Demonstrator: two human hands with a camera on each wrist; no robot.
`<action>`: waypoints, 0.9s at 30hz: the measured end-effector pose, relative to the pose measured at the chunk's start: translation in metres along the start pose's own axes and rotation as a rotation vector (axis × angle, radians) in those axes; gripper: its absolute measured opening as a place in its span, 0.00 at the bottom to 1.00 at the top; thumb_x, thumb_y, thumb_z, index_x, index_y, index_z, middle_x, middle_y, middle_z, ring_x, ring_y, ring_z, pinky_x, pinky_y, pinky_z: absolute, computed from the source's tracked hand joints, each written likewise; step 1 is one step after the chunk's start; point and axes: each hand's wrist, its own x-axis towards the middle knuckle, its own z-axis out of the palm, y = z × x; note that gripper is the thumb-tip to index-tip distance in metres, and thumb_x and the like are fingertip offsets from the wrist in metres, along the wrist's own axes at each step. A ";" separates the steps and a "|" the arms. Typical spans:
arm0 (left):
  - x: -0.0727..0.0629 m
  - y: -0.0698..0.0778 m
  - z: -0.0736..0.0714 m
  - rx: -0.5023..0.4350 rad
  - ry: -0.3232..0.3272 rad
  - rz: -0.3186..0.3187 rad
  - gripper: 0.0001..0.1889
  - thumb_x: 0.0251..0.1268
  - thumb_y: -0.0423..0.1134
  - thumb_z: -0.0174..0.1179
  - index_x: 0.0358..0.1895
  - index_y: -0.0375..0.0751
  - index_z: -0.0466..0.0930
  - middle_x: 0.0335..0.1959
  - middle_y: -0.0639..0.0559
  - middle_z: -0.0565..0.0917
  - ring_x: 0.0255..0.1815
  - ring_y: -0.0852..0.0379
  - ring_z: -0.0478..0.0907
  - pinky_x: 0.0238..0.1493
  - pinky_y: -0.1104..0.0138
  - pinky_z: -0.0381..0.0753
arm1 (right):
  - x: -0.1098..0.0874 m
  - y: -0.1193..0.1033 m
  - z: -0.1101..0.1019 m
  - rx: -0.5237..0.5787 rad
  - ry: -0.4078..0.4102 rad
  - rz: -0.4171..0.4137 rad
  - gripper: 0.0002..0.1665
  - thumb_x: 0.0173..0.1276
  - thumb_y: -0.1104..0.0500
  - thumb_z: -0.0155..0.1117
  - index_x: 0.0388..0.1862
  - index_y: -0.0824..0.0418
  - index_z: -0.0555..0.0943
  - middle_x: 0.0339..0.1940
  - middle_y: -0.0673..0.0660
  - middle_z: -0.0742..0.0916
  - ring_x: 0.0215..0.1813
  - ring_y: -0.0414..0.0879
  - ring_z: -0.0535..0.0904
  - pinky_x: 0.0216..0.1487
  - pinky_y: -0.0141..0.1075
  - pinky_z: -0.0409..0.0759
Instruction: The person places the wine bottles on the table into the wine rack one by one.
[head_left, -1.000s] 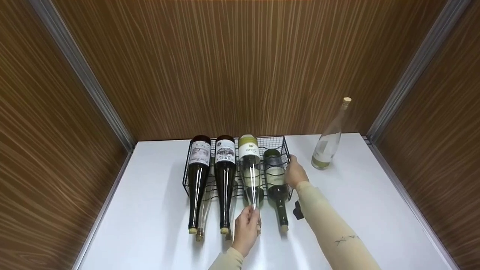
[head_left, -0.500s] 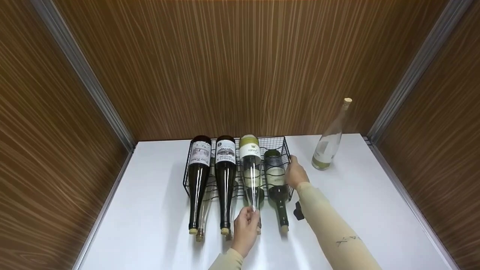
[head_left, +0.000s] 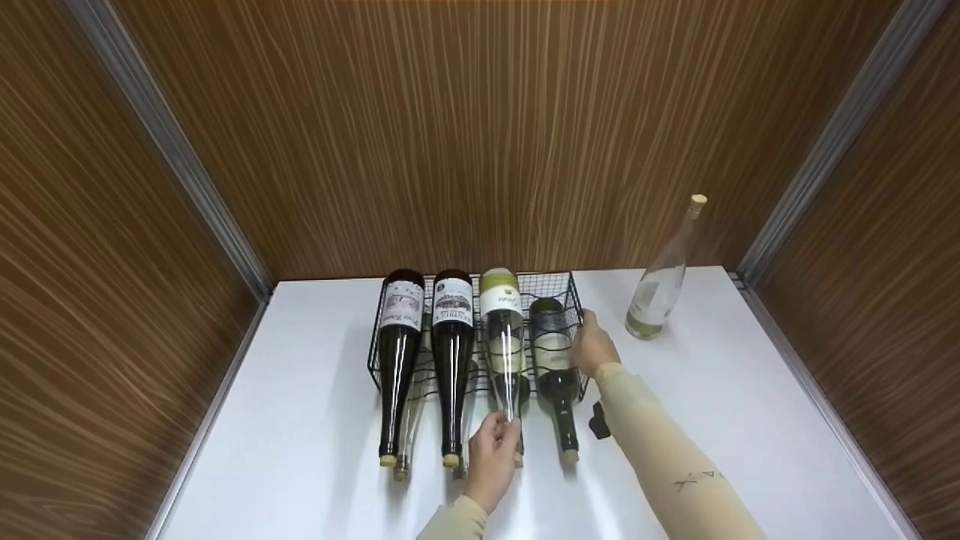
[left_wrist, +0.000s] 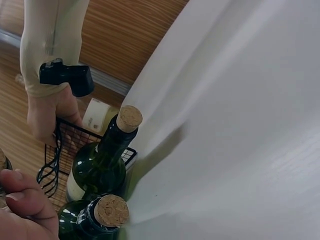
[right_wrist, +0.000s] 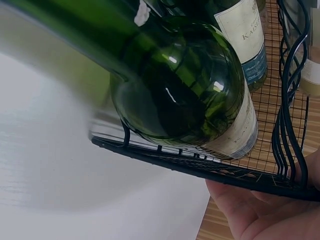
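My left hand pinches the neck of a clear glass wine bottle with a white and yellow-green label. This bottle lies on the upper tier of a black wire wine rack, base toward the wall. My right hand grips the rack's right side; its fingers reach around the wire frame in the right wrist view. Two dark wine bottles, one on the far left and one beside it, lie on the same tier. A green wine bottle rests on the lower tier, next to my right hand.
More corked bottles lie on the lower tier, partly hidden under the upper ones. A clear corked bottle stands upright on the white table, right of the rack. Wood-patterned panels enclose the back and sides.
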 end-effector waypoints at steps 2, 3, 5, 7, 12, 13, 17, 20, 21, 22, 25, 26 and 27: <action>0.000 0.001 0.000 -0.018 -0.013 -0.005 0.15 0.73 0.43 0.52 0.50 0.34 0.74 0.27 0.52 0.78 0.21 0.61 0.73 0.24 0.70 0.76 | 0.000 0.000 0.000 0.003 0.002 0.002 0.27 0.74 0.65 0.37 0.71 0.69 0.55 0.50 0.77 0.80 0.51 0.69 0.78 0.55 0.57 0.74; 0.001 0.001 0.000 -0.022 -0.016 -0.009 0.14 0.74 0.42 0.51 0.50 0.34 0.75 0.27 0.51 0.77 0.21 0.61 0.72 0.24 0.70 0.76 | 0.000 0.000 0.000 0.004 0.001 0.003 0.27 0.74 0.65 0.36 0.71 0.68 0.55 0.50 0.77 0.80 0.51 0.69 0.78 0.55 0.57 0.74; 0.000 0.001 0.001 -0.037 -0.018 -0.016 0.12 0.74 0.41 0.50 0.50 0.36 0.75 0.26 0.51 0.76 0.21 0.62 0.71 0.23 0.71 0.75 | 0.000 0.000 0.000 0.008 0.000 0.003 0.27 0.74 0.65 0.36 0.71 0.68 0.55 0.50 0.77 0.80 0.51 0.69 0.78 0.55 0.57 0.73; 0.000 0.002 0.001 -0.051 -0.021 -0.023 0.11 0.75 0.40 0.50 0.49 0.37 0.75 0.25 0.51 0.74 0.21 0.62 0.71 0.22 0.72 0.74 | 0.000 0.001 0.000 0.010 0.002 0.001 0.27 0.74 0.65 0.37 0.70 0.68 0.55 0.50 0.77 0.80 0.51 0.69 0.78 0.55 0.57 0.73; 0.001 0.001 0.000 -0.042 -0.035 -0.011 0.12 0.75 0.41 0.48 0.49 0.36 0.75 0.25 0.52 0.73 0.23 0.63 0.70 0.24 0.72 0.73 | 0.000 0.002 0.000 0.002 0.010 -0.008 0.27 0.73 0.65 0.38 0.70 0.69 0.56 0.49 0.77 0.80 0.50 0.69 0.78 0.54 0.57 0.74; 0.001 0.001 -0.001 -0.026 -0.042 -0.003 0.13 0.76 0.41 0.48 0.48 0.35 0.75 0.25 0.53 0.73 0.23 0.63 0.69 0.24 0.72 0.72 | 0.000 0.002 0.000 -0.002 0.009 -0.006 0.27 0.73 0.65 0.37 0.70 0.69 0.55 0.49 0.77 0.80 0.50 0.69 0.78 0.54 0.57 0.74; 0.002 -0.001 -0.002 0.026 -0.052 0.025 0.16 0.77 0.44 0.47 0.48 0.33 0.74 0.26 0.54 0.72 0.24 0.63 0.68 0.26 0.72 0.71 | 0.001 0.002 -0.001 -0.017 0.000 0.003 0.26 0.74 0.65 0.36 0.70 0.69 0.54 0.51 0.77 0.80 0.51 0.69 0.78 0.54 0.57 0.74; 0.001 -0.001 -0.001 0.031 -0.041 0.033 0.15 0.77 0.43 0.47 0.48 0.34 0.74 0.25 0.55 0.72 0.24 0.62 0.69 0.25 0.72 0.72 | 0.001 0.002 -0.001 -0.016 0.002 0.004 0.26 0.75 0.64 0.36 0.70 0.69 0.55 0.51 0.77 0.80 0.52 0.69 0.78 0.55 0.57 0.74; 0.001 -0.001 0.000 0.033 -0.031 0.037 0.14 0.76 0.43 0.47 0.48 0.34 0.74 0.25 0.55 0.72 0.24 0.63 0.69 0.25 0.72 0.72 | 0.001 0.002 0.000 -0.013 0.004 0.004 0.26 0.75 0.64 0.36 0.70 0.69 0.55 0.51 0.77 0.80 0.52 0.69 0.78 0.55 0.57 0.74; 0.001 -0.001 0.002 0.026 -0.023 0.042 0.13 0.76 0.43 0.48 0.47 0.35 0.74 0.24 0.55 0.72 0.23 0.63 0.69 0.24 0.72 0.72 | 0.002 0.002 0.000 -0.012 0.004 0.002 0.26 0.75 0.64 0.36 0.70 0.69 0.55 0.51 0.77 0.80 0.52 0.69 0.78 0.55 0.57 0.74; 0.001 -0.002 0.005 0.022 -0.002 0.060 0.12 0.76 0.42 0.48 0.44 0.35 0.74 0.22 0.56 0.71 0.20 0.63 0.69 0.22 0.72 0.72 | 0.002 0.002 0.001 -0.009 0.000 0.002 0.26 0.75 0.64 0.36 0.70 0.69 0.55 0.52 0.77 0.80 0.52 0.68 0.78 0.56 0.56 0.74; 0.000 -0.002 0.005 0.025 0.008 0.064 0.12 0.76 0.42 0.49 0.44 0.36 0.74 0.21 0.56 0.71 0.19 0.63 0.69 0.22 0.71 0.73 | 0.002 0.002 0.001 -0.007 -0.004 0.005 0.26 0.75 0.64 0.36 0.71 0.69 0.54 0.52 0.76 0.79 0.52 0.68 0.78 0.56 0.56 0.74; 0.000 -0.003 0.006 0.026 0.015 0.069 0.11 0.75 0.42 0.49 0.43 0.35 0.74 0.21 0.56 0.71 0.19 0.63 0.70 0.22 0.71 0.73 | 0.002 0.002 0.001 -0.003 -0.007 0.010 0.27 0.75 0.64 0.36 0.71 0.69 0.54 0.52 0.76 0.79 0.53 0.68 0.78 0.56 0.56 0.73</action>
